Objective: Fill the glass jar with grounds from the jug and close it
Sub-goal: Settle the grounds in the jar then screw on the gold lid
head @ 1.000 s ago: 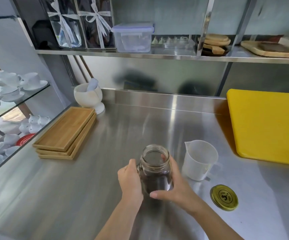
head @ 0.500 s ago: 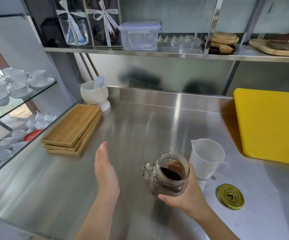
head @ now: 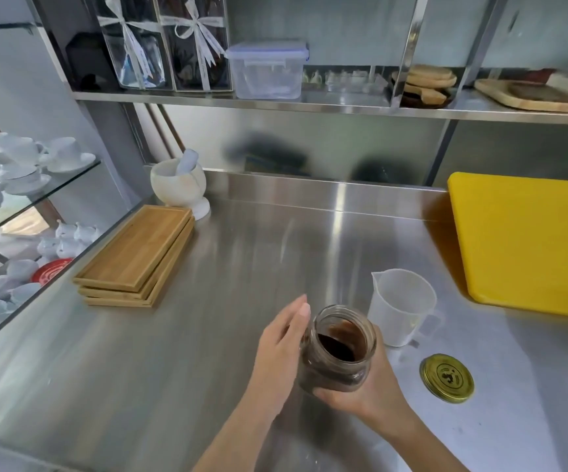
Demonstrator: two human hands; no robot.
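Although the jar (head: pixel 338 349) already holds a good load of dark grounds, its mouth is open and the lid (head: pixel 447 377) lies flat on the counter (head: pixel 207 335), just right of the jar toward the near edge. Judging from that, the filling is done or nearly so: the jug (head: pixel 400 306) stands upright just behind and to the right of the jar and looks empty, though its translucent wall makes that hard to settle. What remains is the closing.

The right hand (head: pixel 367 390) cups the jar from below and behind, fingers wrapped round its lower body, holding it tilted toward the camera so the grounds slope inside. Whether the base touches the counter cannot be told. The left hand (head: pixel 280 345) is flat and open, fingers together, its palm against or just beside the jar's left side; contact is not clear. It reads as a tap or shake to settle the grounds, but that is a guess.

Left to do, as I judge it: set the jar upright, pick up the lid, seat it on the rim and screw it tight. Nothing else on the counter lies in the way.
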